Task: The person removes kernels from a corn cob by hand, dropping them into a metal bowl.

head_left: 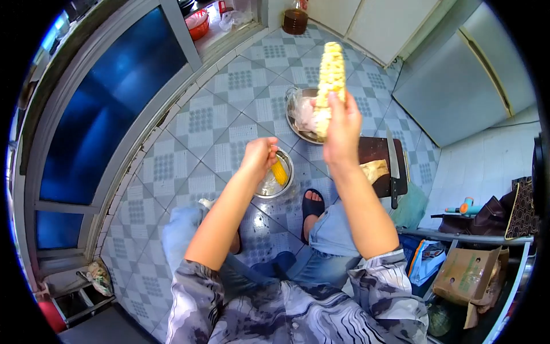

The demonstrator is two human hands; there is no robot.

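A pale yellow corn cob (332,71) stands nearly upright in my right hand (344,129), whose fingers are wrapped round its lower part. My left hand (260,155) is closed above the left rim of a round metal bowl (291,172); whatever its fingers hold, if anything, is too small to name. In that bowl lies a deeper yellow corn piece (279,172). Behind my right hand, a larger metal basin (293,121) holds a clear plastic bag (302,112) with something pale in it.
On the floor at right, a dark cutting board (375,150) bears a knife (393,160) and a pale piece of food (374,171). A bottle of dark liquid (295,20) stands at the back. Shelves with a cardboard box (467,275) are at lower right; a fridge (447,86) stands behind.
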